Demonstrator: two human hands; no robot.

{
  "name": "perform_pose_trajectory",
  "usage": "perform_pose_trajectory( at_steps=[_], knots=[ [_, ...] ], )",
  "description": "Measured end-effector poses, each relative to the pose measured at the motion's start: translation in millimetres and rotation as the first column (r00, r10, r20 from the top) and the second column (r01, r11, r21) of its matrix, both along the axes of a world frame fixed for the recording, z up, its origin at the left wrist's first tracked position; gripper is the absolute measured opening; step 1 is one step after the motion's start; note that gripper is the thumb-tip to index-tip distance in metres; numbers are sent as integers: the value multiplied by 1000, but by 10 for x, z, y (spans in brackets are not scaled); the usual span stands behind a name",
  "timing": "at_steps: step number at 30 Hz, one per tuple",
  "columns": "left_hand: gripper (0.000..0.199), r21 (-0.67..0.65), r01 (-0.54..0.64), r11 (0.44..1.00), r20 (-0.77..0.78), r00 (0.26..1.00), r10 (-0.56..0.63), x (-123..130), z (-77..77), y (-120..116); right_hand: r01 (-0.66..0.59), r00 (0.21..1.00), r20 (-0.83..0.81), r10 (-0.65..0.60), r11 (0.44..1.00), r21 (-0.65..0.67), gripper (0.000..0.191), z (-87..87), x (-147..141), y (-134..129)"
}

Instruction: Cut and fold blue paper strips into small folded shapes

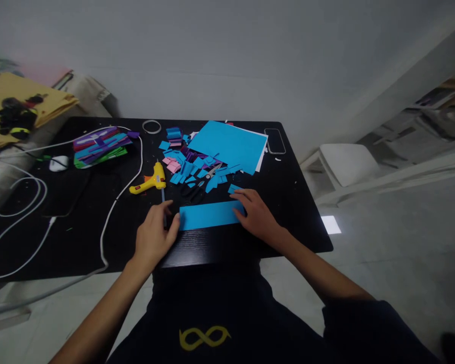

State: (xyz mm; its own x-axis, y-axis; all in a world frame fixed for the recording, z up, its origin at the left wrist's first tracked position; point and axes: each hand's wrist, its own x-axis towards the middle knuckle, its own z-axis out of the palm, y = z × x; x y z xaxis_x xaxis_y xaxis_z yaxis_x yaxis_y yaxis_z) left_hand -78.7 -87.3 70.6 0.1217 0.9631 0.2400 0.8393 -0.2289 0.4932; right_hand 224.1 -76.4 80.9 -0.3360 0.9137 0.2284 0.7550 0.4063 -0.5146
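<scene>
A blue paper strip [208,215] lies flat along the table's front edge, between my two hands. My left hand [155,233] rests at its left end, thumb beside the short edge and fingers apart. On the strip's right end lies my right hand [256,211], fingers spread over the paper. A thin grey-blue bar [163,195] runs partly under my left fingers; I cannot make out its kind. Just beyond is a yellow glue gun [151,179]. Scissors [211,173] with dark handles lie among cut blue paper pieces [189,169] behind the strip.
A large blue sheet [227,144] lies over white paper at the back. Folded coloured paper [100,146], a white cable [111,207], a dark phone-like slab [66,194] and a tape ring [151,126] occupy the black table [299,212]. A clear case [275,141] lies back right; a white chair [343,162] stands beyond.
</scene>
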Motion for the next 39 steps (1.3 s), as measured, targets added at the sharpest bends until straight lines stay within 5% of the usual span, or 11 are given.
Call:
perform_pose_trajectory(
  at_steps=[5,9,16,28,39],
  knots=[
    [31,80,370,926,-105,927,-361,125,1,-36,-186,980,78,182,982,44,29,-51,-137,-143],
    [30,54,494,868,-103,867,-487,236,-49,20,-282,953,122,277,959,22,23,-131,-207,-146],
    [25,13,551,835,-61,834,-549,267,-129,31,-326,919,229,321,945,-16,24,-170,-206,-199],
    [24,-46,621,783,-172,767,-618,377,-48,134,-378,871,301,389,921,-95,20,-81,-277,-100],
    [29,-61,641,765,-207,742,-638,409,-65,192,-243,936,251,247,969,-46,36,-201,-253,-95]
  ],
)
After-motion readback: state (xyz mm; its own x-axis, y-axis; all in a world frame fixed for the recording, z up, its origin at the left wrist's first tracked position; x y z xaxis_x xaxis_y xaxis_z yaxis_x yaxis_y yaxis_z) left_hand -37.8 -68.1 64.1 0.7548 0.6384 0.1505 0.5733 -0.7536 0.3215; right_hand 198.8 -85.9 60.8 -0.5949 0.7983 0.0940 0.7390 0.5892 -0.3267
